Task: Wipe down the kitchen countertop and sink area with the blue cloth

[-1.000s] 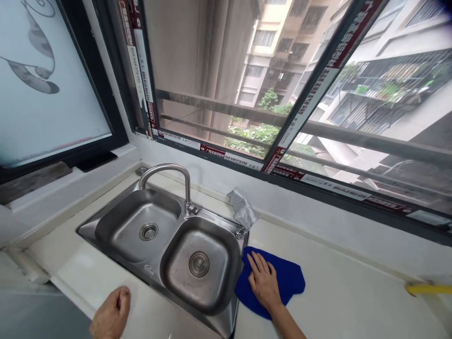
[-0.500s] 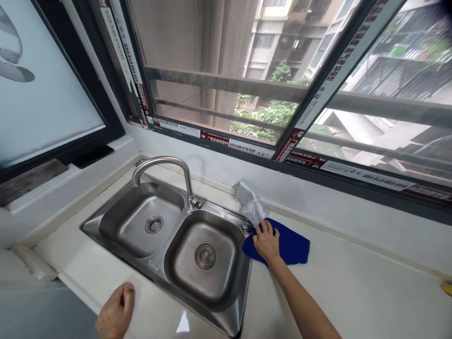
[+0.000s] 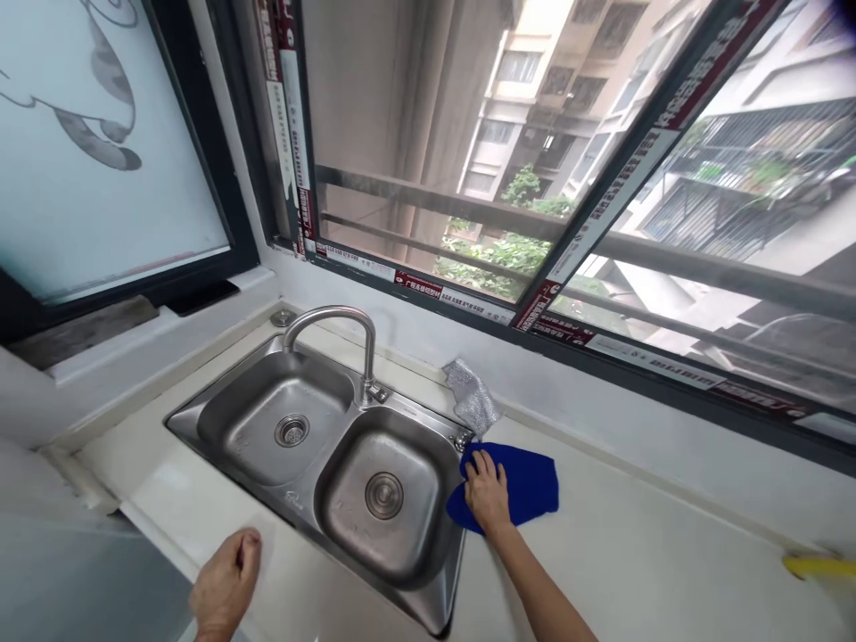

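Observation:
My right hand (image 3: 488, 493) is pressed onto a blue cloth (image 3: 531, 481) on the white counter, its fingers curled into the fabric. The cloth lies flat beside the right edge of the double-bowl steel sink (image 3: 374, 560), one end overlapping its rim. Just behind it, a crumpled silvery mesh cloth (image 3: 472, 397) rests against the wall, apart from my fingers. My left hand (image 3: 226, 584) is closed in a loose fist over the counter's front edge, left of the sink, with nothing visible in it.
A curved steel faucet (image 3: 334, 312) rises behind the sink, its spout over the left bowl. Windows with a dark frame (image 3: 428, 299) run along the back wall. Something yellow (image 3: 819, 567) lies at the far right of the counter (image 3: 642, 553). A round metal piece (image 3: 283, 317) sits in the back corner.
My right hand has slid toward me and slightly left, taking the blue cloth with it, away from the silvery cloth. My left hand stays closed. The view has shifted a little.

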`<state>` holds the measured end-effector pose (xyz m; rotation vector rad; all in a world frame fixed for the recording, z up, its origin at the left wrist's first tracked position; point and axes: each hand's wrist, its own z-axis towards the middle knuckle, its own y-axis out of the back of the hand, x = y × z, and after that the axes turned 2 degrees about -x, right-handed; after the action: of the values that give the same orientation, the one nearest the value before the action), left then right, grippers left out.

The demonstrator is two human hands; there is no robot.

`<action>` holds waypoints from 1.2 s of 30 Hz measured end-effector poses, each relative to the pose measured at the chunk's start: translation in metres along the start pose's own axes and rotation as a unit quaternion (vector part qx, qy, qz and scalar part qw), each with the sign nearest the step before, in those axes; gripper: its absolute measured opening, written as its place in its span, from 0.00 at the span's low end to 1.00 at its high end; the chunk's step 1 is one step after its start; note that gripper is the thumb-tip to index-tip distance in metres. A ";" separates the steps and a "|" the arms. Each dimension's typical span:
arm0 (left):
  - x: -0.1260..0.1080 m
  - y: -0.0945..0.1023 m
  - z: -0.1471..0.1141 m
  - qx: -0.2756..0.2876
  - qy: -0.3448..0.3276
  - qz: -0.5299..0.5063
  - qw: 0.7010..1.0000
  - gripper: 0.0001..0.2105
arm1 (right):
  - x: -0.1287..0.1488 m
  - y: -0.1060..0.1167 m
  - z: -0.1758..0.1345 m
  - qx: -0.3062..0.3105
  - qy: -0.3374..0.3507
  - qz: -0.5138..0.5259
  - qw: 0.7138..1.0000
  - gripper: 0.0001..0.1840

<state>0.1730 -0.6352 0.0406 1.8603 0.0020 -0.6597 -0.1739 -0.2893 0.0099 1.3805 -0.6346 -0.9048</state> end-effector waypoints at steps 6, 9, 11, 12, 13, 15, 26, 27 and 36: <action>-0.003 0.004 -0.005 -0.012 -0.021 -0.010 1.000 0.19 | 0.000 0.007 -0.035 0.003 0.060 0.013 0.998 0.24; -0.002 0.002 -0.005 -0.032 -0.046 -0.027 0.998 0.18 | 0.003 0.004 -0.060 0.015 0.083 0.014 0.996 0.26; -0.001 0.001 -0.005 -0.052 -0.060 -0.036 0.996 0.17 | 0.005 0.001 -0.077 0.014 0.093 0.011 0.996 0.27; 0.000 0.000 -0.005 -0.059 -0.064 -0.038 0.995 0.16 | 0.006 0.001 -0.084 0.011 0.097 0.010 0.995 0.28; 0.000 -0.001 -0.005 -0.063 -0.068 -0.037 0.995 0.16 | 0.007 0.001 -0.089 0.010 0.099 0.010 0.995 0.28; 0.000 -0.002 -0.005 -0.062 -0.068 -0.030 0.995 0.16 | 0.009 0.005 -0.091 0.011 0.100 0.014 0.995 0.28; 0.005 -0.007 -0.002 -0.048 -0.044 -0.025 0.998 0.16 | 0.017 -0.004 -0.024 0.036 0.071 0.025 0.997 0.29; 0.006 -0.007 -0.002 -0.047 -0.040 -0.026 0.998 0.16 | 0.016 -0.006 -0.019 0.041 0.072 0.020 0.996 0.30; 0.001 -0.003 -0.002 -0.035 -0.023 -0.013 0.999 0.18 | 0.017 -0.006 -0.002 0.041 0.035 0.010 0.998 0.32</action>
<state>0.1736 -0.6328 0.0377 1.7793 0.0193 -0.7109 -0.1643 -0.3022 0.0016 1.4702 -0.6365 -0.8183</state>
